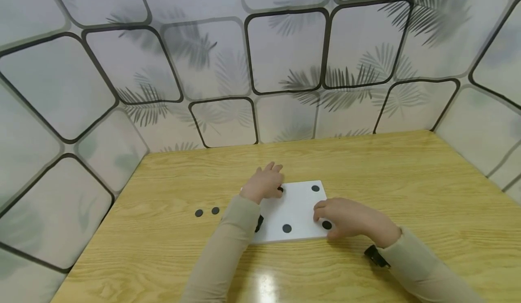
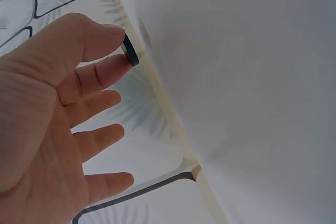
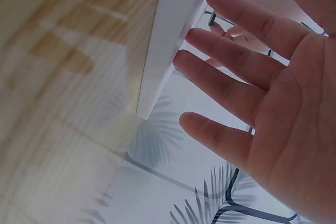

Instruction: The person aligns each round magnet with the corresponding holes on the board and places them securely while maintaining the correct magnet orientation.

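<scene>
A white rectangular board [image 1: 297,203] lies on the table, with small round black discs on it. One disc [image 1: 315,188] is at the far right corner, another disc [image 1: 286,228] along the near edge. My left hand [image 1: 263,184] is over the board's far left part. Thumb and index finger of that hand pinch a thin black disc [image 2: 130,51] by its rim, the other fingers spread. At the right edge is my right hand [image 1: 352,217], fingers extended and touching the board, beside a disc [image 1: 327,224] at the near right corner. Its palm [image 3: 299,124] holds nothing.
Two loose black discs, one disc [image 1: 198,213] and another disc [image 1: 215,210], lie on the wooden table [image 1: 163,248] left of the board. A patterned curtain-like backdrop [image 1: 285,54] borders the table at the back and sides.
</scene>
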{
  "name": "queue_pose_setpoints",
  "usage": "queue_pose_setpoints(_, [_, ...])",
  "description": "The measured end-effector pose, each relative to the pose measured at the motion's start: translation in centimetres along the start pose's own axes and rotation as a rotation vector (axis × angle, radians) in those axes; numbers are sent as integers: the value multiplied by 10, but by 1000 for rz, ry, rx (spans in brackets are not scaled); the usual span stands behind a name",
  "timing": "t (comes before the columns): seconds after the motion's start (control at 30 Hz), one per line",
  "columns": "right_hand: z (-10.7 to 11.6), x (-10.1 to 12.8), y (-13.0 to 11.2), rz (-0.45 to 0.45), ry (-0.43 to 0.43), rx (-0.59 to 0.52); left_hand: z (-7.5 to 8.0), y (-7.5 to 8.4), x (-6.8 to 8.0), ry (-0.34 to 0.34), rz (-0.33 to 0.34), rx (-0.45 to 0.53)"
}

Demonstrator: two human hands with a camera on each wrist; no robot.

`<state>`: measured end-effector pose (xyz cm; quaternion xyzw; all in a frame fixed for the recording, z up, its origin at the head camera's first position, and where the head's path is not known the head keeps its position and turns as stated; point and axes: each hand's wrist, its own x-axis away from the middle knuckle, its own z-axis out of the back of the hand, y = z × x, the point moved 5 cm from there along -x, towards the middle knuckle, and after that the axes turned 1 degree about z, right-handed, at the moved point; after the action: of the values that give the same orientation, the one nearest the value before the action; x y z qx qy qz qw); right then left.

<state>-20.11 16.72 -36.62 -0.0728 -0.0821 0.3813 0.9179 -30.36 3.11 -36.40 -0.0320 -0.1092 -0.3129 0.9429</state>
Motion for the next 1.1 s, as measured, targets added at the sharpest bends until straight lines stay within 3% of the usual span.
queue_pose_setpoints(0.47, [-1, 0, 0, -2, 7, -7, -2, 7, -5, -38, 19, -15])
queue_pose_setpoints(0.8, [-1, 1, -1, 2, 12, -12, 0, 14, -6, -51, 44, -89])
queue_pose_setpoints(1.1, [-1, 0, 1, 5, 13, -6, 0, 12, -10, -53, 49, -91])
